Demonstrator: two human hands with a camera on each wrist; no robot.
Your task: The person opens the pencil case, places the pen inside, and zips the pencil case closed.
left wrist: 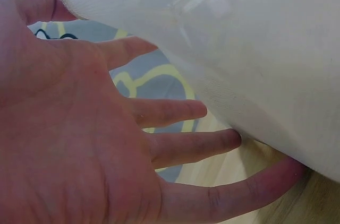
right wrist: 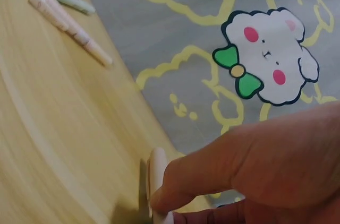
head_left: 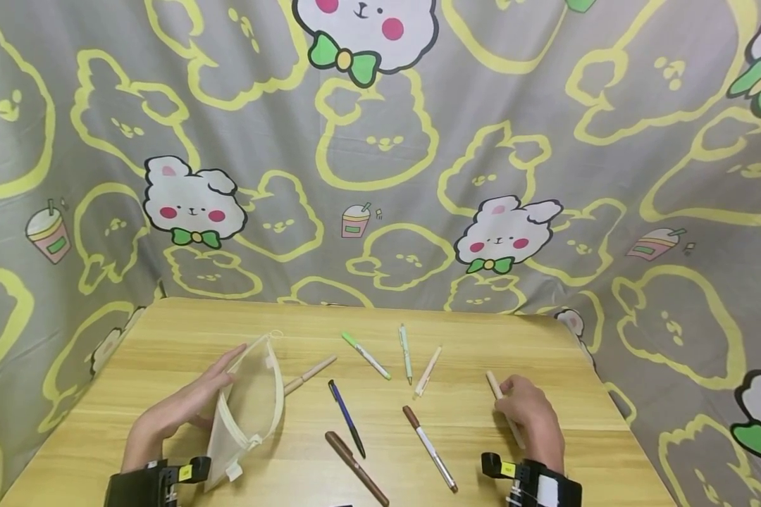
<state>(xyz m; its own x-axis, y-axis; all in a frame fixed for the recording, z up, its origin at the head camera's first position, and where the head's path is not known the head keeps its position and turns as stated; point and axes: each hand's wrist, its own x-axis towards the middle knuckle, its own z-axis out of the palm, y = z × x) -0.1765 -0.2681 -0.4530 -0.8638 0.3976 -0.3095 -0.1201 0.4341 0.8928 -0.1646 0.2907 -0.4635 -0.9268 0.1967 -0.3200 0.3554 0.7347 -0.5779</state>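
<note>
One beige pen (head_left: pixel 492 384), lower right, pinched in the right hand (head_left: pixel 534 410), looks light, stiff, best held mid-barrel; the left hand (head_left: pixel 180 410) splays against a soft-looking pouch (head_left: pixel 249 405).

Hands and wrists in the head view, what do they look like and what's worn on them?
The left hand and right hand are bare, no gloves in sight. Each wrist wears black gear: a left band and right band, each with a small black block and a yellow label. The right one also shows a white patch.
</note>
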